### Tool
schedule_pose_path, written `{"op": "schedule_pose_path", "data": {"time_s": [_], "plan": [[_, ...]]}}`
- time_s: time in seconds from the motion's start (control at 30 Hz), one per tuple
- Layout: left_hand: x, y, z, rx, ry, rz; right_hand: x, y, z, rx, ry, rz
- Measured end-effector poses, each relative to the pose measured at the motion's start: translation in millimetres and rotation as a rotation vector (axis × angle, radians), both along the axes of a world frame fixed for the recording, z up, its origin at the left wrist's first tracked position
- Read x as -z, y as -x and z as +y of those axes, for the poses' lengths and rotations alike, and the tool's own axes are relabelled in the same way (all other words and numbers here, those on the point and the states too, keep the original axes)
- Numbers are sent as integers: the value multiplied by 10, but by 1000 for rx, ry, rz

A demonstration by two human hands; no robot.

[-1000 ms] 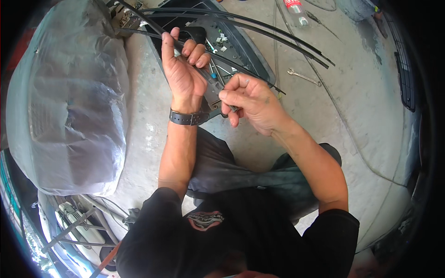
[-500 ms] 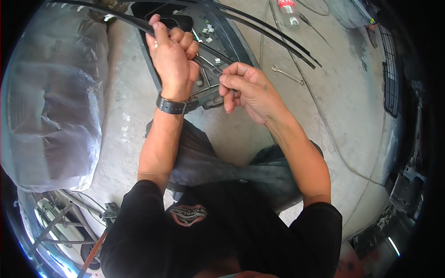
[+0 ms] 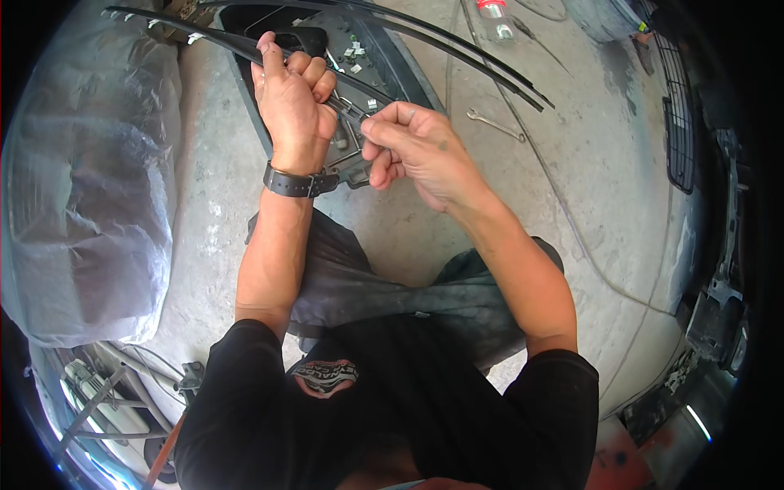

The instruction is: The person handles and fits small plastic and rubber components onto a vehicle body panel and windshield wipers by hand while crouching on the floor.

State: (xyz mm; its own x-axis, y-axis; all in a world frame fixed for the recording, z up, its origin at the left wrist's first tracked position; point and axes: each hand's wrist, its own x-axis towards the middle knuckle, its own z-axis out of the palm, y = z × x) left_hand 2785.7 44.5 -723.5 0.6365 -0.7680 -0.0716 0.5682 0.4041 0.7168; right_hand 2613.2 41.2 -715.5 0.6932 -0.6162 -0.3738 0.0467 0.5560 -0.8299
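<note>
A long, curved black trim strip (image 3: 175,27) with small white clips along its far-left part runs slantwise across my front. My left hand (image 3: 294,106), with a black strap on its wrist, is closed around it, thumb lying along the strip. Close by on the right, my right hand (image 3: 420,151) pinches the strip's near end between thumb and fingertips, its other fingers curled. What exactly sits under the right fingertips is hidden. Below the hands lies a dark tray (image 3: 420,86) holding several white clips (image 3: 354,49), small dark pieces and metal tools.
More black strips (image 3: 465,53) lie across the tray's far side. To the right on the concrete floor are a wrench (image 3: 496,124), a clear bottle (image 3: 494,16) and a long cable (image 3: 563,192). Plastic sheeting (image 3: 98,180) covers something at left; a black grille (image 3: 678,139) stands at far right.
My right hand has moved left, a little closer to my left hand. More of the strip's clipped far end shows at upper left. The whole view has shifted slightly.
</note>
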Motion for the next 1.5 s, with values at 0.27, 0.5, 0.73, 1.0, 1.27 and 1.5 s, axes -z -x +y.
{"op": "schedule_pose_path", "data": {"time_s": [0.27,0.5,0.73,1.0,1.27,1.5], "plan": [[91,-62,-38,63,-33,35,76,0,-117,-96,-99,-7],[72,-399,-55,211,14,296,-76,-208,-240,-191,-101,-23],[88,-740,-45,293,-1,367,-108,-455,-268,-190,-105,-104],[-55,-851,-51,296,-15,422,-160,-588,-292,-192,-116,-182],[-114,-804,-78,271,-46,353,-212,-581,-275,-179,-131,-216],[-128,-804,-120,289,-33,417,-244,-494,-288,-211,-89,-208]]}}
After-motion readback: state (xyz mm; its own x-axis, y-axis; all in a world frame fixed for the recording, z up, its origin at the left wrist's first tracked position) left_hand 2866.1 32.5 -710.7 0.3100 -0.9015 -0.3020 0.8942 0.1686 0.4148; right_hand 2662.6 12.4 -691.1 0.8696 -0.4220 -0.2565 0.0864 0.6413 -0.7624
